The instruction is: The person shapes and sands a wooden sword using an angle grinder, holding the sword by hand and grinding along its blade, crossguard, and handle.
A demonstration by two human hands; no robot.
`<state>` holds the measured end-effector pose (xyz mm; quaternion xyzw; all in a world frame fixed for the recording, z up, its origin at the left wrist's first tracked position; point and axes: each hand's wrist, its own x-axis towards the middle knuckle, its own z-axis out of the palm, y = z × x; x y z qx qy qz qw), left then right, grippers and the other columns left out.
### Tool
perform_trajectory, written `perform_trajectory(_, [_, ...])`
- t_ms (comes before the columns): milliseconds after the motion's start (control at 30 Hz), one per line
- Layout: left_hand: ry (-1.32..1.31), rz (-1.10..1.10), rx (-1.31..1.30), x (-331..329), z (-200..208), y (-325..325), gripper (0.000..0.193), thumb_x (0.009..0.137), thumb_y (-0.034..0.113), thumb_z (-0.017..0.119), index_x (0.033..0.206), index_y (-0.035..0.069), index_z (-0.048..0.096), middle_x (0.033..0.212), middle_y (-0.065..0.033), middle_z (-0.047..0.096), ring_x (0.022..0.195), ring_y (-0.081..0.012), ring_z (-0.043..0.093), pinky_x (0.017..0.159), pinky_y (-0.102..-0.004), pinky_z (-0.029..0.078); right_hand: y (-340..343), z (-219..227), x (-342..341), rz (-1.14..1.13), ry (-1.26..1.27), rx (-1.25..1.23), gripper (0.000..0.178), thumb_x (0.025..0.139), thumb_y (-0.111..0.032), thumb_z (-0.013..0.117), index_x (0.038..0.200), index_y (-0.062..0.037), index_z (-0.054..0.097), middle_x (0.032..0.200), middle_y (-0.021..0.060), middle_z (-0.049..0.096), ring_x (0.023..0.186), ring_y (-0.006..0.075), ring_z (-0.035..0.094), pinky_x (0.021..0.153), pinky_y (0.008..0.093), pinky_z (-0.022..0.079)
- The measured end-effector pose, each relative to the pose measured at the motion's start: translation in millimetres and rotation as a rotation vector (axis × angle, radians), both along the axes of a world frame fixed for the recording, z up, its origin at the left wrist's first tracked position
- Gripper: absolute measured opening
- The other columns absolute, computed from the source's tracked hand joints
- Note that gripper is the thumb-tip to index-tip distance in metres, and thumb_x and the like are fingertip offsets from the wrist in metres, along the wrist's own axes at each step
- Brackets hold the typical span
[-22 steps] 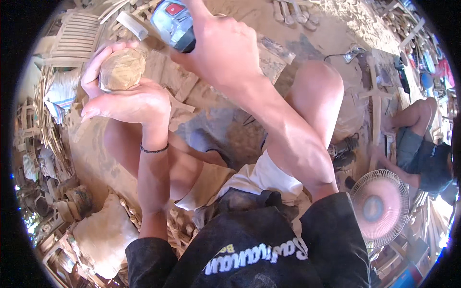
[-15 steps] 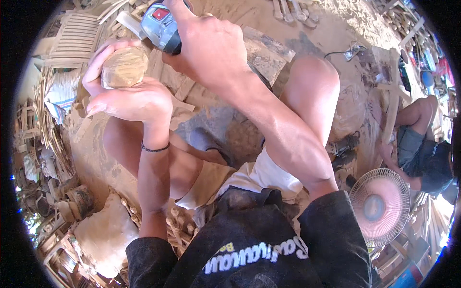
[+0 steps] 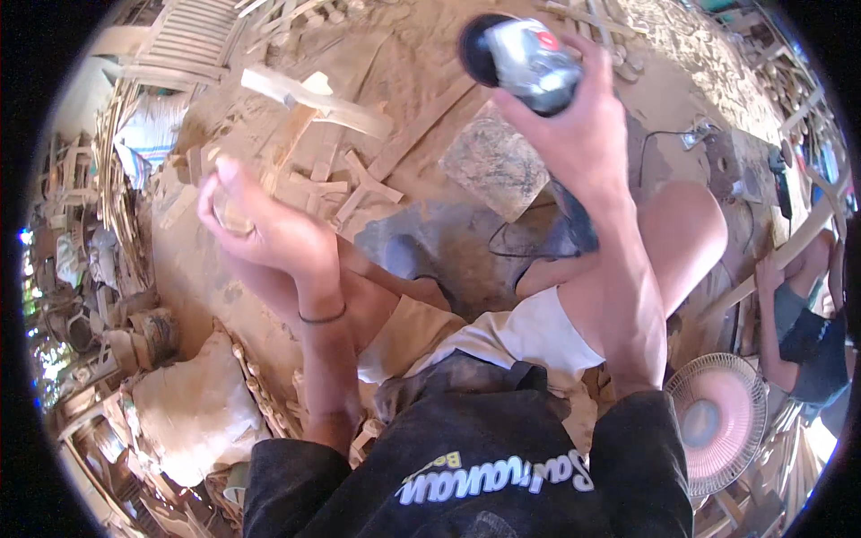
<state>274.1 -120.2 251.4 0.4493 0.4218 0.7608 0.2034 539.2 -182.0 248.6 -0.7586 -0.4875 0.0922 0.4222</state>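
The left hand point(image 3: 260, 229) closes around a small wooden piece point(image 3: 235, 215), mostly hidden. The right hand point(image 3: 574, 125) grips a handheld grinder point(image 3: 520, 54) raised clear, apparently for safety.

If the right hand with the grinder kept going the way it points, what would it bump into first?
Probably the sawdust-covered ground. The right hand aims the grinder up and leftward in the picture, toward loose wood scraps, though depth is hard to judge.

Open air lies between the raised hands. Below them, knees point(image 3: 682, 242) and a flat slab point(image 3: 495, 163) block the floor; wood offcuts point(image 3: 345, 184) crowd the left, a fan point(image 3: 722, 421) the right.
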Motion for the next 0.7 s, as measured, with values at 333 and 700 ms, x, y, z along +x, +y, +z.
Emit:
perform_trajectory(333, [-0.327, -0.373, -0.882, -146, -89, -71, 0.024, 0.095, 0.014, 0.074, 0.113, -0.001, 0.069, 0.091, -0.0041, 0.063, 0.079, -0.0159, 0.064, 0.073, -0.0292, 0.055, -38, -55, 47, -0.021, 0.130, -0.011, 0.089, 0.080, -0.033, 0.096, 0.144, 0.0061, 0.048, 0.102, 0.0143, 0.076, 0.091, 0.0237, 0.076, 0.084, 0.0345, 0.061])
perform_trajectory(700, [-0.385, -0.927, -1.120, -150, -100, -141, 0.052, 0.078, 0.007, 0.080, 0.125, -0.008, 0.064, 0.094, -0.0055, 0.065, 0.060, -0.0133, 0.059, 0.055, -0.0260, 0.053, -68, -50, 68, -0.181, 0.420, 0.063, 0.084, 0.083, -0.024, 0.096, 0.140, 0.0165, 0.049, 0.103, 0.0144, 0.072, 0.081, 0.0150, 0.071, 0.066, 0.0280, 0.060])
